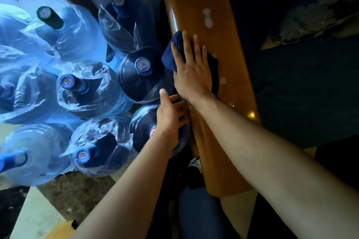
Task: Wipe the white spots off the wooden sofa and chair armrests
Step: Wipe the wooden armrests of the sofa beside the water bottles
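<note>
A glossy wooden armrest [229,141] runs from the top middle down to the lower centre. White spots [207,18] dot its far part, and a few more [223,80] lie just right of my hand. My right hand [191,70] presses flat, fingers spread, on a dark blue cloth [171,52] laid over the armrest's left side. My left hand [170,116] rests with its palm against the armrest's left edge, over a water jug [143,128], holding nothing I can see.
Several large water jugs [85,91] in clear plastic wrap crowd the floor left of the armrest. A dark patterned seat cushion [303,64] fills the right side. A tiled floor [35,219] shows at bottom left.
</note>
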Demonstrator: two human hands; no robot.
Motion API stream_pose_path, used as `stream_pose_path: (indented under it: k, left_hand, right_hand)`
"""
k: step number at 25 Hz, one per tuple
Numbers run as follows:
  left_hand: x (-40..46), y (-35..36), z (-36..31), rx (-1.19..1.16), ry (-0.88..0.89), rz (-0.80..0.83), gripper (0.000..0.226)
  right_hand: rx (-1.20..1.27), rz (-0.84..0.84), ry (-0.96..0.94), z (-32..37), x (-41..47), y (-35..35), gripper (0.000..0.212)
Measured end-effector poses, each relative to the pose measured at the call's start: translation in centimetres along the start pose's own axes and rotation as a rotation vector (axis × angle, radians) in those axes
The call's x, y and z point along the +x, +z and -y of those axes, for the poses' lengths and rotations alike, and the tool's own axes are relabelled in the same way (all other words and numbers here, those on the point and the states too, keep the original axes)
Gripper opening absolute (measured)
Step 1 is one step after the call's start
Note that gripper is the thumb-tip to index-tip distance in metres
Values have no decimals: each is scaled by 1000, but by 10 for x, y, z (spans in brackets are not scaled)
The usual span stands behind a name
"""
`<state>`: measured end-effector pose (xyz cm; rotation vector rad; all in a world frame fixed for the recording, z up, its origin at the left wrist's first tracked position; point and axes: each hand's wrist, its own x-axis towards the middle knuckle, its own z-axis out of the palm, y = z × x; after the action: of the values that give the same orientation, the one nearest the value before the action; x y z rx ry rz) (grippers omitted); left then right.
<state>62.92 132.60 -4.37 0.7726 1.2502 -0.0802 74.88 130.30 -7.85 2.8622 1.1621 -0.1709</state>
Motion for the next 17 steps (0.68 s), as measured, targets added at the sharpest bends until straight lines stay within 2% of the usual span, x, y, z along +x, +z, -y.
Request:
stream_pose_path:
  k: [2, 6, 8, 11, 14, 15, 17]
  left_hand:
    - [2, -3, 4, -5, -58, -35, 76]
    - [-31, -25, 65, 161, -411, -20, 86]
    - [-45, -30, 96, 201, -426, -10, 82]
    - [-44, -21, 115, 166, -348, 9, 73]
    - [-27, -1, 107, 231, -212, 8, 76]
    - [-20, 6, 100, 250, -170, -9, 78]
    - [-8, 20, 82, 273, -118, -63, 84]
  right_hand:
    - [23, 3, -22, -1, -65, 9, 78]
    - [59, 118, -55, 1, -251, 21, 78]
    - [75, 168, -1, -13, -302, 23, 82]
    - [148, 94, 296, -43, -302, 21, 88]
    - [222, 14, 559, -74, -242, 18, 92]
    - [310, 25, 609, -92, -217, 16, 95]
    - [714, 87, 621, -135, -172, 12, 99]
